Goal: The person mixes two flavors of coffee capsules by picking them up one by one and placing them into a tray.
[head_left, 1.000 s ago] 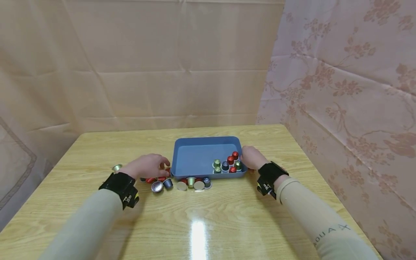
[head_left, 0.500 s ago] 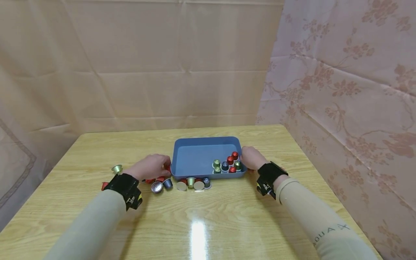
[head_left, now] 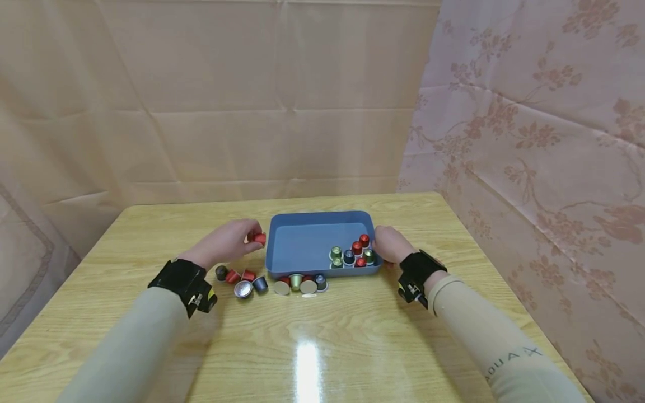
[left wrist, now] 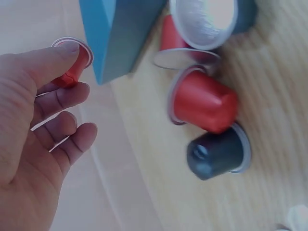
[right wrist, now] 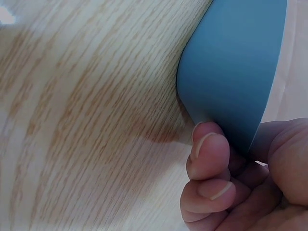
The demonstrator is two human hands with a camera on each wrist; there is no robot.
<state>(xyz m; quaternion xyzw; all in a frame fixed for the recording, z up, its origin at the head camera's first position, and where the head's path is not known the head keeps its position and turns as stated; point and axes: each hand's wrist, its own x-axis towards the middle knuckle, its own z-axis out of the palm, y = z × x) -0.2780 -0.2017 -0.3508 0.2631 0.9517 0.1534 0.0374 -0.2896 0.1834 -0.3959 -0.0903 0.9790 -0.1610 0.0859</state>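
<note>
My left hand [head_left: 227,242] pinches a red coffee capsule [head_left: 260,239] above the table, just left of the blue tray [head_left: 297,240]. In the left wrist view, thumb and fingertips hold the red capsule [left wrist: 72,70] near its silver rim, close to the tray's outer wall [left wrist: 120,38]. At the tray's right end, my right hand [head_left: 393,244] grips the rim. Seen from the right wrist, its fingers are curled against the outside of the tray wall [right wrist: 231,62], with the thumb over the rim. Red, green and dark capsules [head_left: 356,248] stand grouped in the tray's right part.
Left of the tray lie loose capsules, among them a dark one [head_left: 221,272], red ones [head_left: 248,275], a tipped one with its silver lid showing [head_left: 243,289] and a dark blue one [head_left: 260,285]. Several more, including a green one [head_left: 296,282], line the tray's front side.
My left hand has reached in among the loose capsules, taken hold of a red one and lifted it up and away from the pile. The right hand and tray have stayed put.
</note>
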